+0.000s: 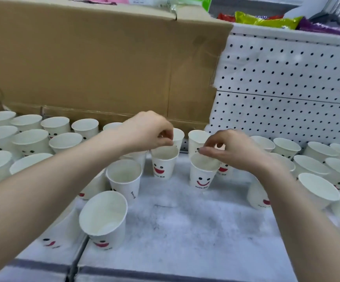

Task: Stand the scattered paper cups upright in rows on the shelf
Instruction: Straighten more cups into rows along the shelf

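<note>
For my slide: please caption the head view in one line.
Left hand pinches left cup by its rim; right hand pinches right cup; both at the shelf.

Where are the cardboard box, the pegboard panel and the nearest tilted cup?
cardboard box [95, 64]: head view, brown front wall.
pegboard panel [287, 78]: head view, dotted white face.
tilted cup [104, 212]: head view, inner wall.

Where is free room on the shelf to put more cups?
The widest bare shelf lies front centre, between the left cups and right cups, before the two cups that the left hand and right hand pinch. Both sides and the back row are crowded.
</note>
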Tool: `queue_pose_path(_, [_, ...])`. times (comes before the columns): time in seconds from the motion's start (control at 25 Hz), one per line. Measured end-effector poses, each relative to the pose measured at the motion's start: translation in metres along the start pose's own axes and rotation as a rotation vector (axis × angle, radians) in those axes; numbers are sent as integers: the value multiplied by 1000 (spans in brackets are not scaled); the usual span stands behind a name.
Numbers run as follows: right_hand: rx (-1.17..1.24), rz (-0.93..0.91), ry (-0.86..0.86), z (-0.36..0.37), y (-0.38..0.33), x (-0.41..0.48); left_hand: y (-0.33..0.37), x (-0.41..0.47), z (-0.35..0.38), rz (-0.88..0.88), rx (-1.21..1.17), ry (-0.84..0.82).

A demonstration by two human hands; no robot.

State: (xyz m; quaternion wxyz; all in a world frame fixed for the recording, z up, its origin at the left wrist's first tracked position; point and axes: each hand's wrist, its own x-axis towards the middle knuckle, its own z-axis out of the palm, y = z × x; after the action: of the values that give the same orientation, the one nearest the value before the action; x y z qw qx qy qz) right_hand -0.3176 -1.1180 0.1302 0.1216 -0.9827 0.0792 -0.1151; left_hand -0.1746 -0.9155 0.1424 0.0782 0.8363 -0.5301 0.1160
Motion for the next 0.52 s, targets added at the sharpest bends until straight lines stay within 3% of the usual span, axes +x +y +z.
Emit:
queue_pose_path(0.24, [-165, -61, -24, 36, -8, -20, 7, -31, 10, -30, 101, -173])
queue_pose_path(0.52, [-169, -40, 17, 49, -21, -6, 4, -22, 15, -3, 193, -204])
